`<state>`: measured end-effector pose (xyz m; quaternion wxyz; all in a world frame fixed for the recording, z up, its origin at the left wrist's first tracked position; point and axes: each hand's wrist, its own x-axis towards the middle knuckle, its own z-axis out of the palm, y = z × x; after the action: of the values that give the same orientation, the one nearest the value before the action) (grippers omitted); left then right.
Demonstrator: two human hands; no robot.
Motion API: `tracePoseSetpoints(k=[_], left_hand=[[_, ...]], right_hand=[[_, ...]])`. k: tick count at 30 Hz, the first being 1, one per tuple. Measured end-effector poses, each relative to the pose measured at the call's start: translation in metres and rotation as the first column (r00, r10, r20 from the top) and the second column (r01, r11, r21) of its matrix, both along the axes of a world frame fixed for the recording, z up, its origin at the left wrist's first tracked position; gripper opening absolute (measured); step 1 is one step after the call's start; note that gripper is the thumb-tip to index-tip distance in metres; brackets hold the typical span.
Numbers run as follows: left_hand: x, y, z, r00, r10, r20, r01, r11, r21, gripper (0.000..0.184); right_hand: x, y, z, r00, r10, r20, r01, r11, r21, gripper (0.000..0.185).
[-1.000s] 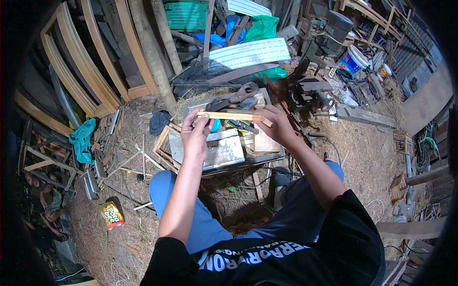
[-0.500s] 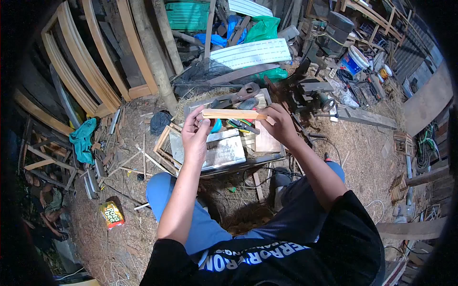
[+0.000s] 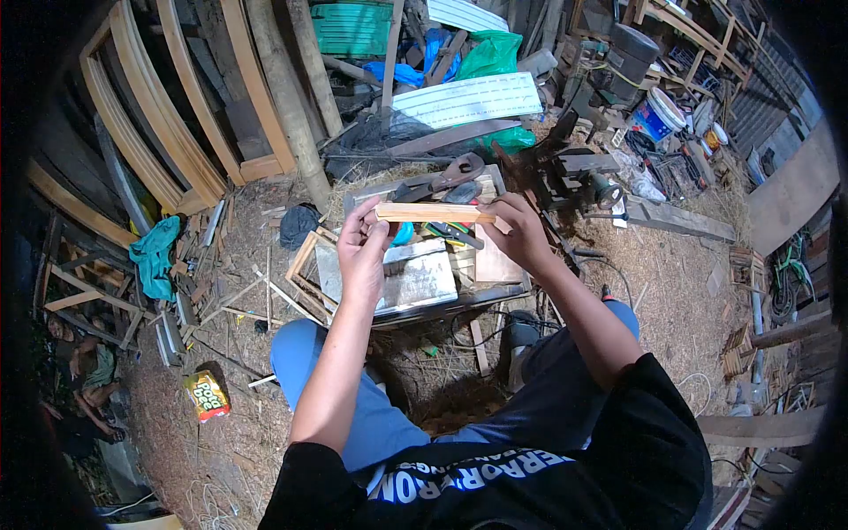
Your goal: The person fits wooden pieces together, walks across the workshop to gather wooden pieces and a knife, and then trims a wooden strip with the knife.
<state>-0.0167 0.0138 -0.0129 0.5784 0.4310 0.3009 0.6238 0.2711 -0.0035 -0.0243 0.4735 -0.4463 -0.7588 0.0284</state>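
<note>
Wood strip [image 3: 433, 213], 1 pc. (or a stacked pair; can't tell): pale, straight-grained, slim, squared edges; held approx. level above the low worktable [image 3: 402, 316], L end to R end betw. both hands. L. hand [image 3: 360, 237]: thumb & fingers pinched narrow on L end. R. hand [image 3: 515, 231]: fingers closed on R end, darker wood tone there.

On table, near side: weathered board [image 3: 417, 281], flat, rect., whitish w/ dark stains; to its R, smooth tan panel [image 3: 496, 258]. Far side: dark tool [image 3: 465, 168] w/ looped handle. Just below strip: blk./grn. hand tool [image 3: 454, 233], type unclear.

L of table: light-wood frame [image 3: 303, 258], open rect., leaning. Farther L: crumpled teal cloth [image 3: 155, 258]; near L, glossy yel./red snack bag [image 3: 207, 396] on shavings-strewn ground [image 3: 221, 464].
</note>
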Motion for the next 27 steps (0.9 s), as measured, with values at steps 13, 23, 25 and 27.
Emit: tracePoseSetpoints(k=[13,23,25,27], left_hand=[[0.0,-0.001,0.0,0.998,0.015,-0.054,-0.016,1.0,-0.018,0.04],[-0.001,-0.001,0.005,0.941,0.124,-0.316,-0.049,0.971,0.233,0.038],[-0.003,-0.002,0.01,0.877,0.191,-0.442,-0.034,0.94,0.34,0.038],[-0.005,-0.005,0.015,0.809,0.265,-0.525,-0.014,0.901,0.433,0.037]], right_hand=[[0.0,-0.001,-0.001,1.0,0.028,-0.015,-0.027,0.999,0.03,0.019],[0.007,-0.007,0.012,1.0,0.004,-0.008,-0.004,1.0,-0.013,0.029],[0.009,-0.009,0.013,1.0,-0.003,-0.018,0.002,0.999,-0.043,0.029],[0.01,-0.009,0.013,0.998,-0.015,-0.054,0.011,0.997,-0.081,0.027]])
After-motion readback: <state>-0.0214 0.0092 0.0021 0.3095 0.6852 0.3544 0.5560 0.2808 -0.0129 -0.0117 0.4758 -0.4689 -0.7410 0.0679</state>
